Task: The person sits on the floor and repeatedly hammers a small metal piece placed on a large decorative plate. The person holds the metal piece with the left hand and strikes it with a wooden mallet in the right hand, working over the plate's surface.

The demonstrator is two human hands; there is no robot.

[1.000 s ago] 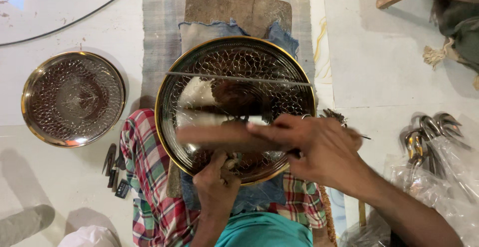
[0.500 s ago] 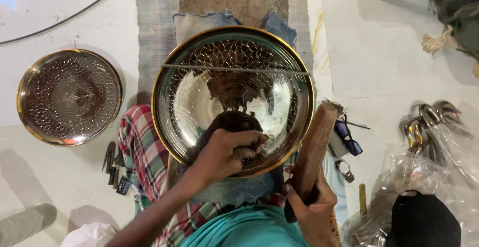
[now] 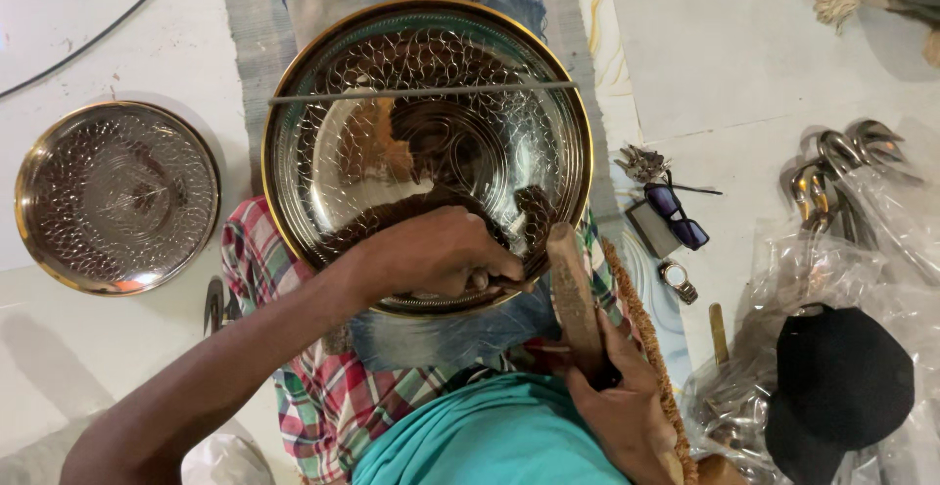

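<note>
Large round engraved metal plate with a gold rim (image 3: pixel 427 84) sat centre on blue cloth over the person's checked-fabric lap (image 3: pixel 323 387), tilted toward the camera. A thin metal rod (image 3: pixel 421 92) lay across its far half.

Left hand (image 3: pixel 441 250) was curled tight at the plate's near rim, fingers pinched round something small pressed against the metal; what exactly, I couldn't tell, it was hidden under the knuckles. Right hand (image 3: pixel 627 407) was wrapped shut round the near end of a worn wooden mallet (image 3: pixel 573 294), whose head pointed up to just beside the left-hand fingers.

Smaller patterned round metal dish (image 3: pixel 116 196) was on the white floor well to the left. On the right: blue-lensed sunglasses (image 3: pixel 676 216), a wristwatch (image 3: pixel 678 281), a bunch of keys (image 3: pixel 641 163), a black cap (image 3: pixel 837 387) on clear plastic bags.

Judgement on doing it well: keep the pinched piece square to the surface, brace the left wrist on the rim, short light strikes, and keep the plate from rocking on the lap.
</note>
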